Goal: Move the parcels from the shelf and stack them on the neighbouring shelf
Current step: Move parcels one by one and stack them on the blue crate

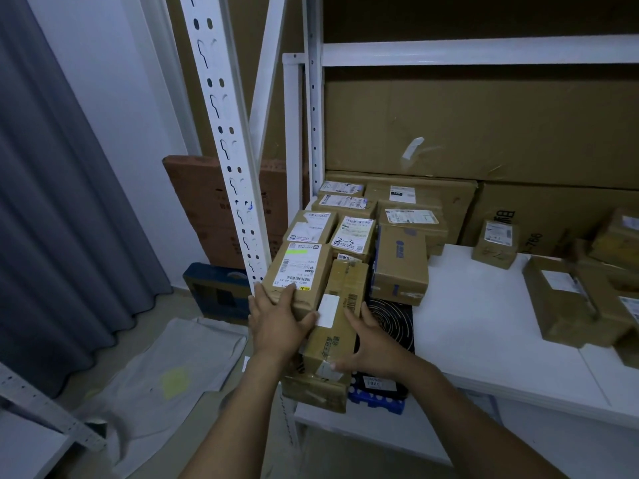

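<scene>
Though dim — 2 hands (on 2 parcels)

Dim, bluish light. A grey curtain hangs at the left beside a white wall. A slotted white post rises by the white shelf — brown cardboard lines its back. A pale sheet lies crumpled on the floor.
</scene>
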